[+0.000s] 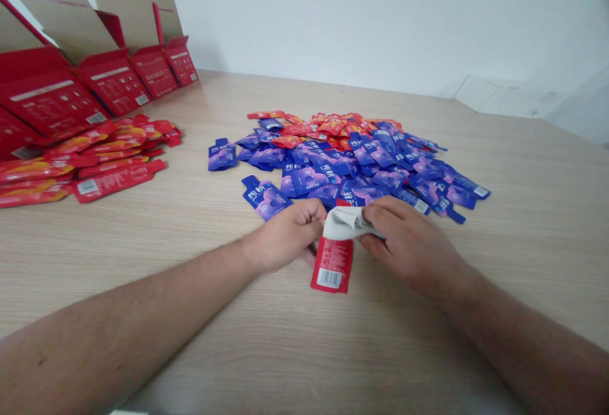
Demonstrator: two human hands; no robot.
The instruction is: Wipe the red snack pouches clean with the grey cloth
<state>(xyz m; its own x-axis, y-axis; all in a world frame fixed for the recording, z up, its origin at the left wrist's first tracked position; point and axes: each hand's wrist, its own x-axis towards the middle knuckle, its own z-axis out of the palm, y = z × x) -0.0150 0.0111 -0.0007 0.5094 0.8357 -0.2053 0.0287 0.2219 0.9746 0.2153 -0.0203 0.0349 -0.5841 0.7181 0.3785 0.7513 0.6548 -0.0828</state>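
In the head view, the left hand [286, 235] and right hand [408, 240] work together at the near edge of the pile, just in front of the body. Both are closed, not spread: the left fingers curl inward and pinch one end of a pale grey cloth [345, 223], while the right fingers press down on its other end. The cloth is folded over the upper end of a red sachet [332, 266], whose barcoded lower end hangs free, near the table surface. The exact contact between fingers and sachet is hidden. Both forearms angle inward from the near corners, wrists slightly bent. Far of the hands lies a loose pile of blue sachets [342, 164]. Red sachets [90, 161] lie stacked at left, beneath open red cartons [114, 79], on a light wood table [533, 224].
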